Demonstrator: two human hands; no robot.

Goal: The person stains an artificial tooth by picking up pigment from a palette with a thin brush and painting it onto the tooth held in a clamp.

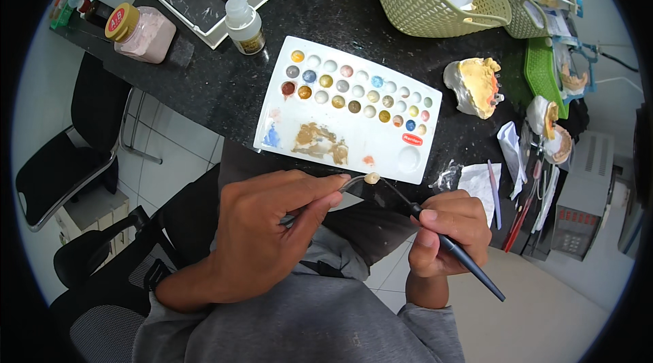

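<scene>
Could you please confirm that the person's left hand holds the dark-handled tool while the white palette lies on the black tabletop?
Not quite: the head view shows the dark-handled tool in the right hand, not the left hand. The white palette does lie on the black tabletop.

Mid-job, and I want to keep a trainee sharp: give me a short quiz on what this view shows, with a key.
1. Which does the right hand hold?
a) a capped bottle
b) a slim dark-handled tool
c) a green basket

2. True or false: the jar with a gold lid stands to the left of the white palette.

3. Fill in: the small tooth-coloured piece is at the tip of a curved tool held in the ___ hand.

Key: 1 b; 2 true; 3 left hand.
</scene>
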